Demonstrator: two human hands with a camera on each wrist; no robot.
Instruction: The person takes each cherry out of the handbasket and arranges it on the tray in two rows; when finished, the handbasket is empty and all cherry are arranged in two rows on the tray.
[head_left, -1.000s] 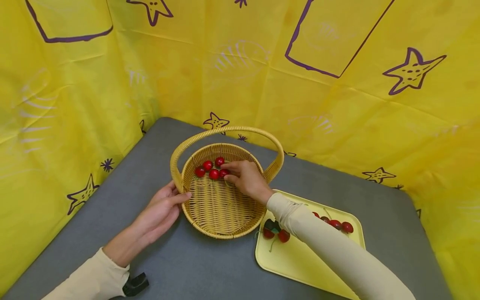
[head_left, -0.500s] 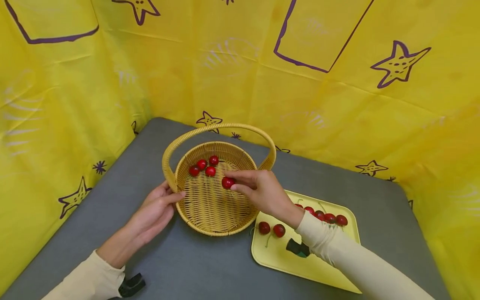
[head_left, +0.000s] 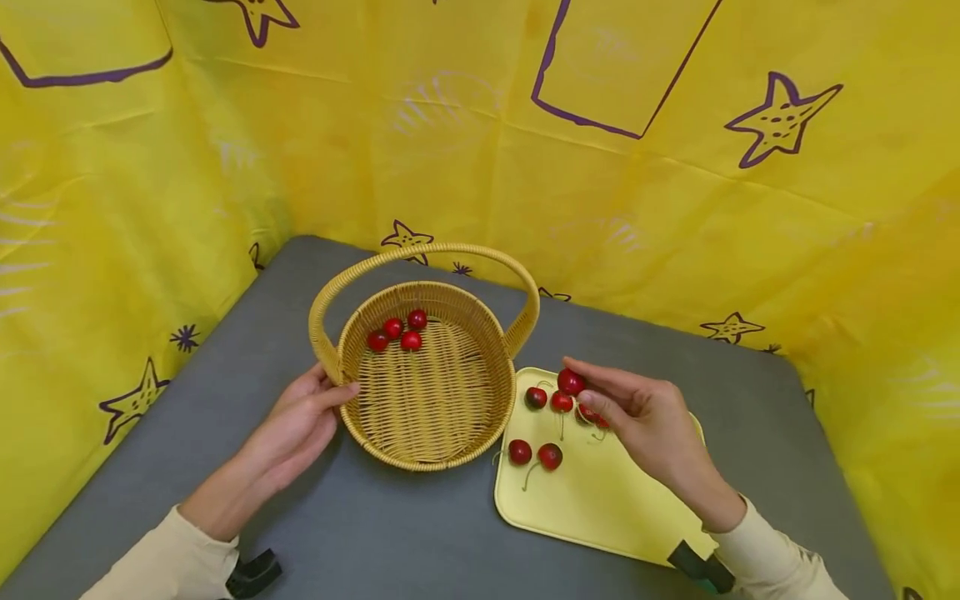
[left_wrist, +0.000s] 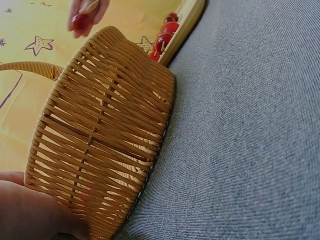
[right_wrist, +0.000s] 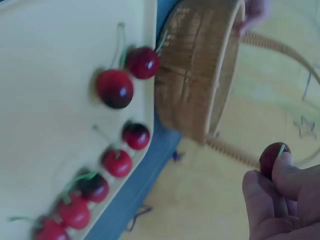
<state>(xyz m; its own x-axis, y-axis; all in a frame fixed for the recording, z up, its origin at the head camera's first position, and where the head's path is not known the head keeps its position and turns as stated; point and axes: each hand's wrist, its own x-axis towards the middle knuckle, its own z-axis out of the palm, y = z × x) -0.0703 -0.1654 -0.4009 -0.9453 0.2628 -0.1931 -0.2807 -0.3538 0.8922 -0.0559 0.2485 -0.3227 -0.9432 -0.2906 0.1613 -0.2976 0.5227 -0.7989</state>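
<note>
The left hand (head_left: 302, 418) grips, thumb (head_left: 339, 395) pointing toward the right hand (head_left: 654, 425), which is well apart, its thumb and fingers (head_left: 611, 377) in a pinch; both forearms (head_left: 168, 557) slant outward behind the hands.

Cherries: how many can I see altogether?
12: four cherries lie in the wicker basket, the right hand pinches one, and seven lie on the yellow tray: a row of five plus a pair. Others may be hidden behind the hand.
</note>
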